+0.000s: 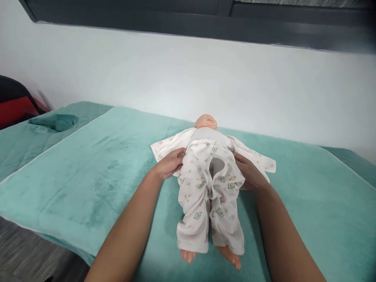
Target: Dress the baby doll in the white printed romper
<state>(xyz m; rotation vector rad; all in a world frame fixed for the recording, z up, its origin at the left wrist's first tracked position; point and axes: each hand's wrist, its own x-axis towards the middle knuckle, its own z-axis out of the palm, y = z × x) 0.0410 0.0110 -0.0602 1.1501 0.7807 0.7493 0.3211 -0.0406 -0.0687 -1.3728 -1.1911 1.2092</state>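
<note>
A baby doll (206, 121) lies on its back on the green bed, head toward the wall and feet toward me. It wears printed white split-crotch pants (194, 196), whose waistband sits high on its body. A matching white printed top (173, 145) spreads out with both sleeves to the sides, under or around the doll. My left hand (172, 162) pinches the pants' edge at the left hip. At the other hip, my right hand (246, 170) is closed against the pants, its fingertips partly hidden by the cloth.
The bed has a green velvety cover (88, 176) with white piping, and a face hole (54, 122) at its left end. A white wall (123, 74) with a dark window frame (147, 19) stands behind. A black and red chair (16, 105) is at far left.
</note>
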